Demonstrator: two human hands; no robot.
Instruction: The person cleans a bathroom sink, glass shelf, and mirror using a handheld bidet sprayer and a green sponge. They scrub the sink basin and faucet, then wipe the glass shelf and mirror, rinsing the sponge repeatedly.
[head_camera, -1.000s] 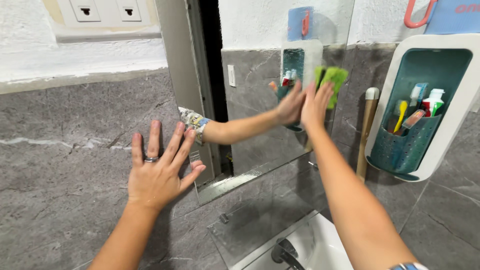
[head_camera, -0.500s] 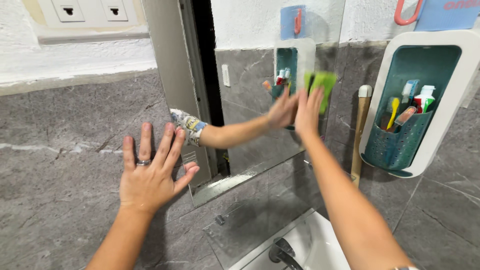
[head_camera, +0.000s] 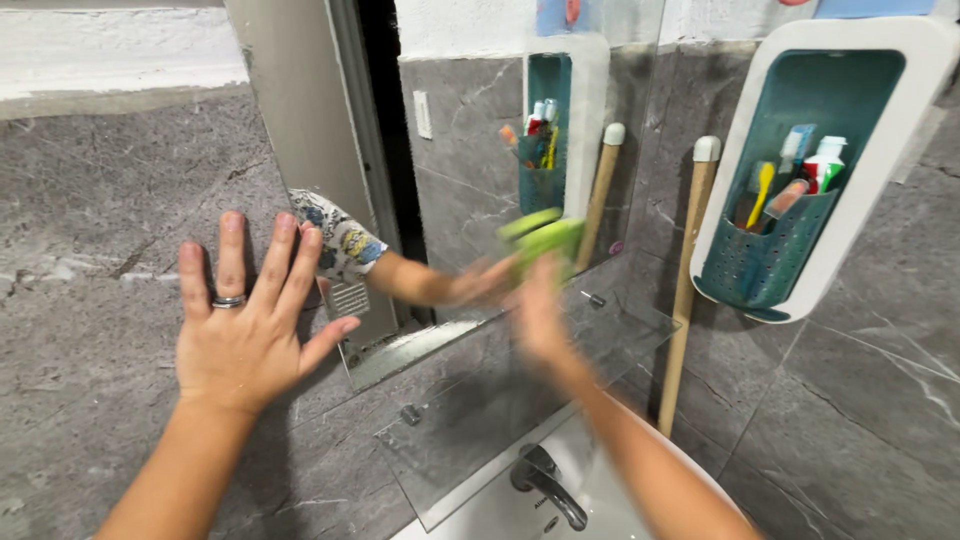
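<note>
Our left hand (head_camera: 245, 335) lies flat on the grey stone wall (head_camera: 90, 260), its fingers (head_camera: 232, 262) spread wide and straight, holding nothing; a ring sits on one of them. The thumb points toward the lower left corner of the mirror (head_camera: 470, 150), and the fingertips on that side come just up to its edge.

Our right hand (head_camera: 535, 310) is blurred, so we cannot tell how far its fingers are curled. It presses a green cloth (head_camera: 545, 238) against the lower part of the mirror. The cloth sits at the top of the hand, between it and the glass, and shows double with its own reflection. The reflected arm, with a patterned sleeve, meets the hand from the left.

Just below the mirror a clear glass shelf (head_camera: 500, 420) juts from the wall, and under it we see a metal tap (head_camera: 545, 485) over a white basin (head_camera: 500, 510). To the right of the mirror a wooden handle with a white tip (head_camera: 688, 280) leans upright against the wall. Beyond it hangs a white and teal holder (head_camera: 800, 170) with toothbrushes and a tube of toothpaste in its perforated pocket, well apart from both hands.
</note>
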